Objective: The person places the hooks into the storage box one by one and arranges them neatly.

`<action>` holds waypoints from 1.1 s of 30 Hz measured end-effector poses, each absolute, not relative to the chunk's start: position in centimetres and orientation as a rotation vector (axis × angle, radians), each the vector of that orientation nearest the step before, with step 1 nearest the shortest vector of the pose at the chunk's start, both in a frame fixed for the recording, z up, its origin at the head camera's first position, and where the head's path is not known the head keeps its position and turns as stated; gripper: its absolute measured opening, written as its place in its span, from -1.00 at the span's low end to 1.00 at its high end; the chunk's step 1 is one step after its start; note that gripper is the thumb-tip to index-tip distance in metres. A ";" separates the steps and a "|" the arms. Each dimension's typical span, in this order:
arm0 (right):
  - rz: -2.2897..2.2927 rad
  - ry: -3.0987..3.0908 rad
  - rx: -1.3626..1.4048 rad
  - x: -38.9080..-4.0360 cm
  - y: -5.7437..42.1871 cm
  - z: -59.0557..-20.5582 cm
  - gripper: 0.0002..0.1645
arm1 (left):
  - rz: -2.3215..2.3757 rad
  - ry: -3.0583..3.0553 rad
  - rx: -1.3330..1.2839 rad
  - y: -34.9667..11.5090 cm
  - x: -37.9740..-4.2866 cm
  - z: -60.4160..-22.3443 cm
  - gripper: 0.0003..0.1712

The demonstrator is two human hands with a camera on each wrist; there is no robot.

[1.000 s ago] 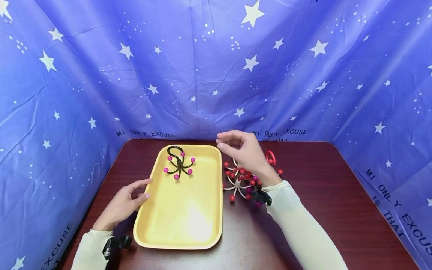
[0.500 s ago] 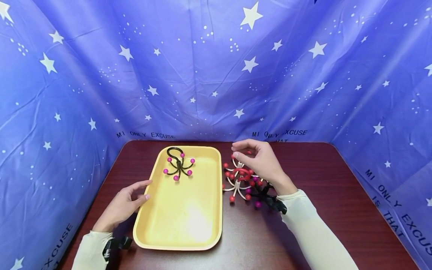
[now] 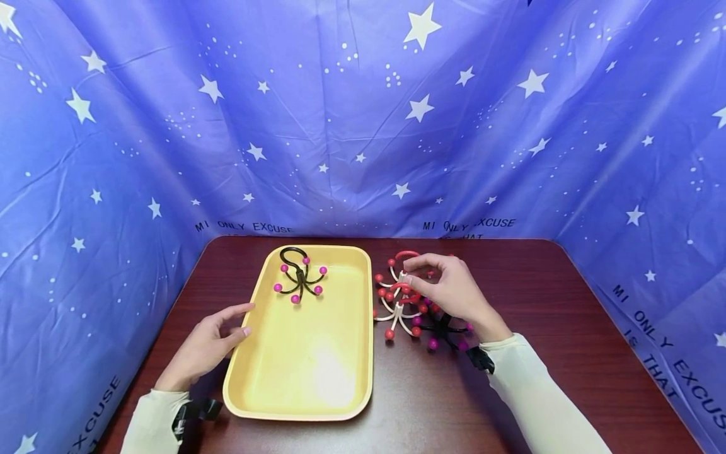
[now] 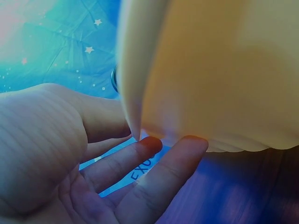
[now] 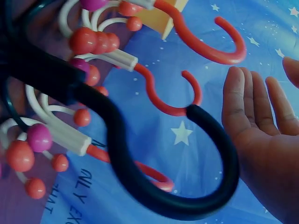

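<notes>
Right hand point(image 3: 456, 295), fingers relaxed and empty, above spidery hooked pieces point(image 3: 399, 309) right of the yellow tray point(image 3: 283, 343); left hand point(image 3: 201, 347) lightly pinches its left rim. Pieces presumably light, springy; grasp by the hooks point(image 5: 226, 58).

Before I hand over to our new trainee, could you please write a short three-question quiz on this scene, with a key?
1. What colour are the balls on the black hooked piece in the tray?
A) white
B) magenta
C) yellow

2. True or false: the right hand is over the tray.

3. How many red hooks show in the right wrist view?

Key:
1. B, magenta.
2. False; it is by the hooked pieces to the right of the tray.
3. Three.
</notes>
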State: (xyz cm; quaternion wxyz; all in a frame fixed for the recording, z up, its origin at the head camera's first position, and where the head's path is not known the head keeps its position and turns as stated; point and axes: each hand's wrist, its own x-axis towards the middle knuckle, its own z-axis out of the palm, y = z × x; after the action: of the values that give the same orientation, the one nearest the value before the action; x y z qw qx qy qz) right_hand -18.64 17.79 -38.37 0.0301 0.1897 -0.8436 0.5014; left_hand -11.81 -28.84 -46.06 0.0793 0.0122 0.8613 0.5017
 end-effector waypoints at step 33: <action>1.094 -2.733 0.610 -17.7 16.0 -40.0 -0.72 | 1.586 2.526 0.054 -29.1 -11.8 -46.5 -0.37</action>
State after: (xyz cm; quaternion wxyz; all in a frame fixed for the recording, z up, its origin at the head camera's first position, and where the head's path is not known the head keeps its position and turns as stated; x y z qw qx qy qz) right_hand -17.71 16.00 -39.96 0.0676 0.2025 -0.9069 0.3632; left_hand -11.82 -29.10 -46.47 0.0790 0.0181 0.8442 0.5299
